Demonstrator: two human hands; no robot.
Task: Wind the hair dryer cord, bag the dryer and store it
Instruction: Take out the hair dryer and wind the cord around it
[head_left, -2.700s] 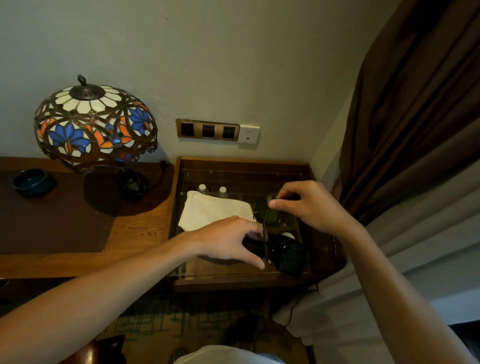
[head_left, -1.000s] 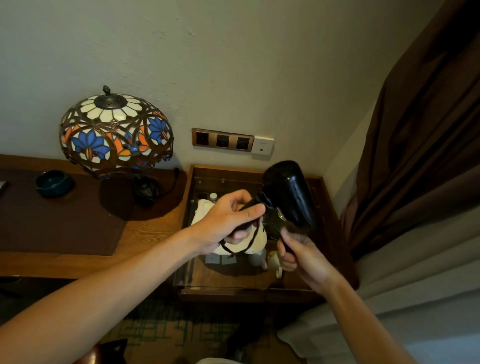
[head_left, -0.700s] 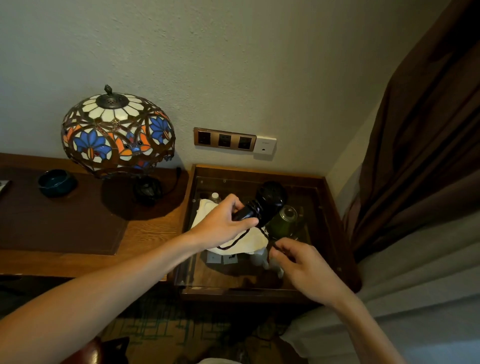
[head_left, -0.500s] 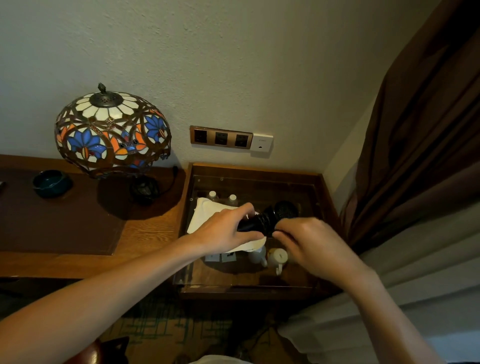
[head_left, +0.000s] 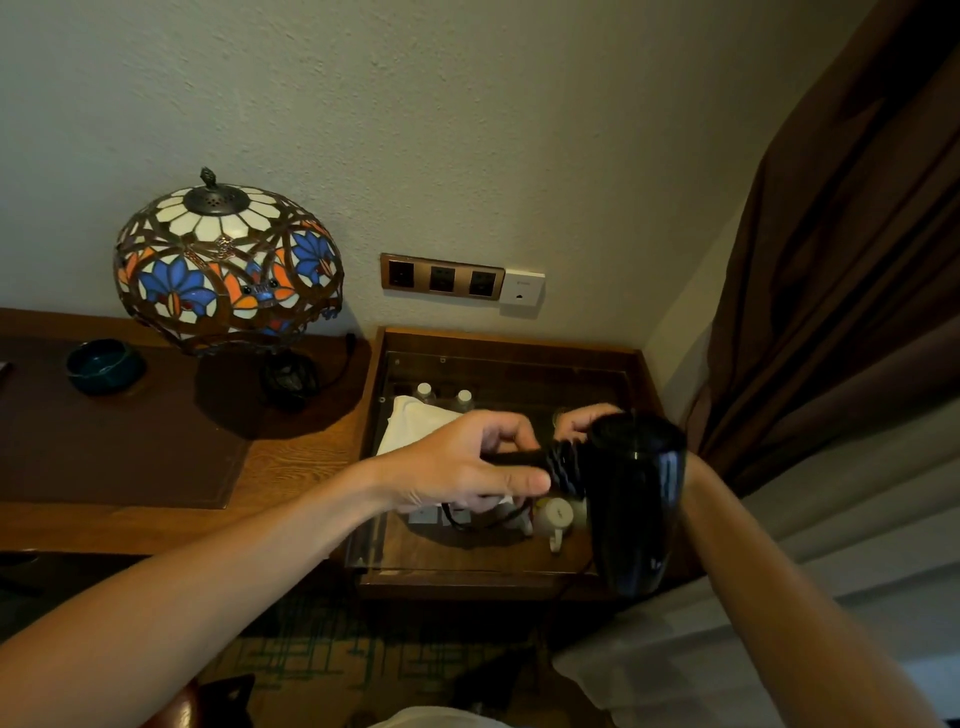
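A black hair dryer (head_left: 631, 499) hangs in the air over the glass-topped side table (head_left: 509, 343), barrel pointing toward me. My left hand (head_left: 462, 462) grips its handle. Several turns of black cord (head_left: 566, 462) are wrapped around the handle, and a loose loop droops below my left hand. My right hand (head_left: 584, 418) sits behind the dryer at the top of the handle, mostly hidden, fingers pinched on the cord. A white cloth bag (head_left: 415, 421) lies under the glass, behind my left hand.
A stained-glass lamp (head_left: 226, 265) and a dark bowl (head_left: 104, 364) stand on the wooden desk at left. Wall sockets (head_left: 441, 278) are above the side table. White cups (head_left: 553, 517) and small bottles (head_left: 441, 395) lie under the glass. A brown curtain (head_left: 841, 260) hangs at right.
The dryer has swung so its barrel now points toward me at lower right. My right hand has moved from in front of the handle to behind it, and more cord sits around the handle.
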